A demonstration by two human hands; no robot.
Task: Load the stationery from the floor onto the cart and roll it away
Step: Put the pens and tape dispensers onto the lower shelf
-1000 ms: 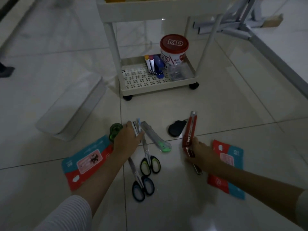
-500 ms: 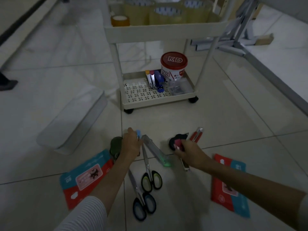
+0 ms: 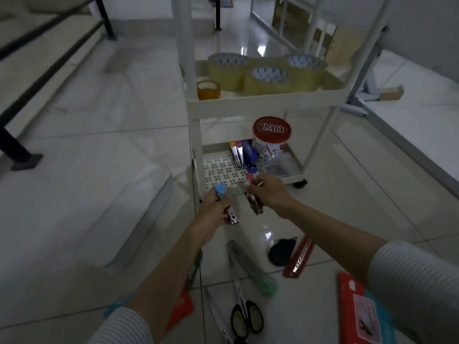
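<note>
Both hands reach toward the near edge of the cart's bottom shelf [image 3: 296, 170]. The left hand [image 3: 213, 214] is closed around a blue-capped stapler [image 3: 224, 202]; the right hand [image 3: 269, 192] pinches a pink-capped stapler [image 3: 252, 192], both held just above the floor. On that shelf lie 2 more staplers [image 3: 237, 155] beside a red-lidded tub [image 3: 271, 137]. Tape rolls [image 3: 269, 78] fill the shelf above. On the near floor remain scissors [image 3: 244, 309], a green-tipped cutter [image 3: 253, 269], a red cutter [image 3: 299, 258], a black tape dispenser [image 3: 280, 252] and a red packet [image 3: 360, 314].
</note>
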